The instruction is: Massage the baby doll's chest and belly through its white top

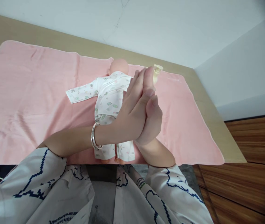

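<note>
My left hand [132, 107], with a silver bangle [93, 137] on its wrist, is pressed palm to palm against my right hand [154, 119]. The fingers of both point up and away, stretched out, and the thumbs lie side by side. Nothing shows between the palms, though the right fingers are mostly hidden. Beneath and beyond the hands a baby doll [110, 98] in a white printed top and trousers lies with its head away from me. No face shows on its bald head; one sleeve reaches left, while the hands cover its other side.
A pink blanket [29, 102] spreads under the doll on a tan table [207, 115]. Behind my fingertips stands a pale yellow, partly hidden bottle-like object [157, 70]. A white wall [157, 28] rises at the back, and wooden panels [255, 140] are at the right.
</note>
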